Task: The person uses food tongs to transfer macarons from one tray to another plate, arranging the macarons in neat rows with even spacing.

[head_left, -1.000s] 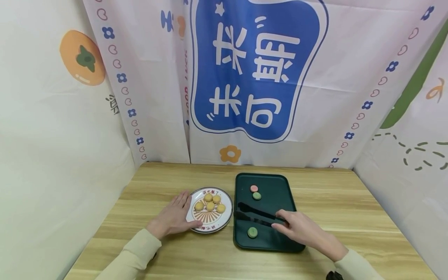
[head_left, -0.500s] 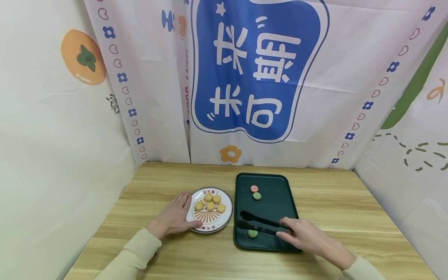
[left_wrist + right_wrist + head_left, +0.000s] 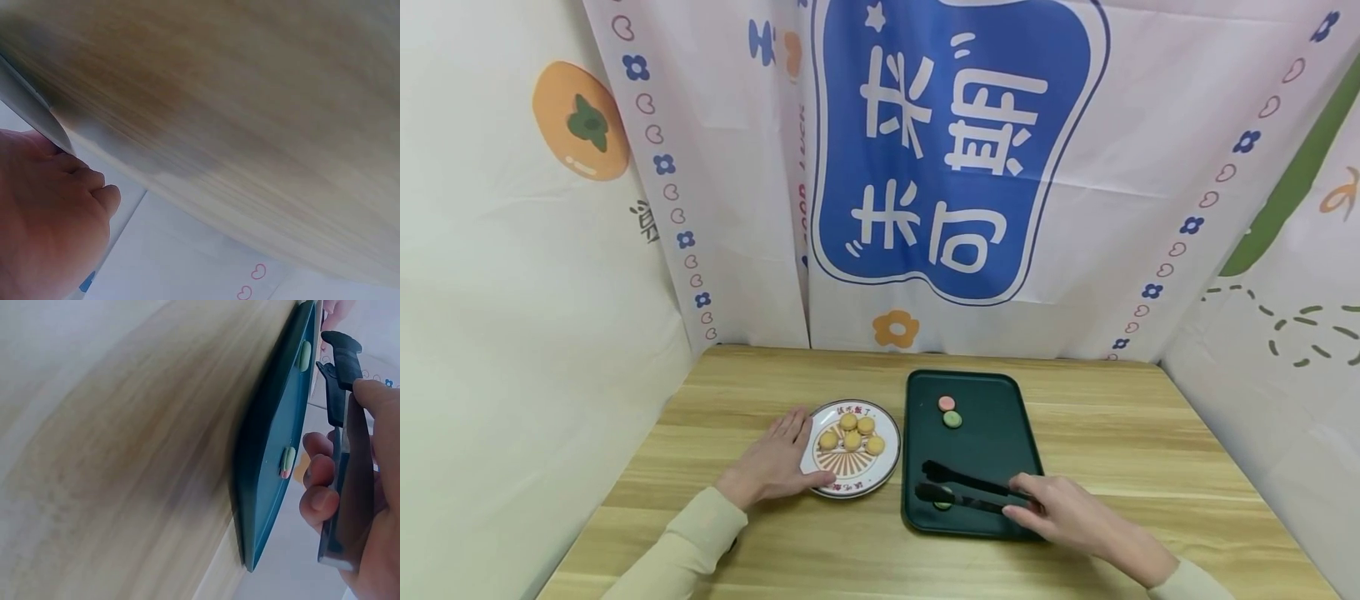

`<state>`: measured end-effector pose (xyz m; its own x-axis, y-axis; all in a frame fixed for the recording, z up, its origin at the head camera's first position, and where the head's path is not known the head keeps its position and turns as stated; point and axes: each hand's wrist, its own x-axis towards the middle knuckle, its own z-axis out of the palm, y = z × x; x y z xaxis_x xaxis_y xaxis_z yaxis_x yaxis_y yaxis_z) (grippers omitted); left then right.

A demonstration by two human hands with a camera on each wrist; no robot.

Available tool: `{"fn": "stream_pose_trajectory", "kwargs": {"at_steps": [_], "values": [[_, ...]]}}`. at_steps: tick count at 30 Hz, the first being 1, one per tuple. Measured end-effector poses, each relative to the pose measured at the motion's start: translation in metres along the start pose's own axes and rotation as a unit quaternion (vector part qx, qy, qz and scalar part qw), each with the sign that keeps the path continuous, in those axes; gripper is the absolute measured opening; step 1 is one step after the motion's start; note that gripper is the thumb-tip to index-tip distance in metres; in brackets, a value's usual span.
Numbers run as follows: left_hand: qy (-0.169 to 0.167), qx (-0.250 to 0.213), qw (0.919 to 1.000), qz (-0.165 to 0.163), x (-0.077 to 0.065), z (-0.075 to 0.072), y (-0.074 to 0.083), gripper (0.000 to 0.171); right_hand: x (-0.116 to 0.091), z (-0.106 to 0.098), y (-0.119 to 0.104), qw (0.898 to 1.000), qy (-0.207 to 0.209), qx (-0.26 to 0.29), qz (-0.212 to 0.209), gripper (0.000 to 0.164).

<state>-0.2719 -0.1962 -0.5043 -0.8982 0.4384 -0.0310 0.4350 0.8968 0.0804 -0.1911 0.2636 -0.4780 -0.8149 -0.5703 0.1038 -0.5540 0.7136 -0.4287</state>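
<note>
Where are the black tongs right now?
In the head view, the black tongs are in the right hand, over the near half of the dark green tray, their tip end partly hiding the nearer green macaron.

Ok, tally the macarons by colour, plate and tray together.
Yellow macarons: 5, on the plate
Green macarons: 2, on the tray, one partly hidden by the tongs
Pink macaron: 1, on the tray
Total: 8
</note>
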Motion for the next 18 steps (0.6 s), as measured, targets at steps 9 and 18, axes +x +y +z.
{"fn": "stream_pose_trajectory", "kwargs": {"at_steps": [9,18], "values": [[0.0,-0.004,1.0,-0.002,0.0,0.0,0.0,0.113,-0.007,0.0,0.004,1.0,0.012,-0.026,-0.004,0.033],[-0.001,-0.002,1.0,-0.002,0.0,-0.002,0.001,0.112,-0.012,-0.001,0.005,0.999,0.021,-0.024,-0.017,0.031]]}}
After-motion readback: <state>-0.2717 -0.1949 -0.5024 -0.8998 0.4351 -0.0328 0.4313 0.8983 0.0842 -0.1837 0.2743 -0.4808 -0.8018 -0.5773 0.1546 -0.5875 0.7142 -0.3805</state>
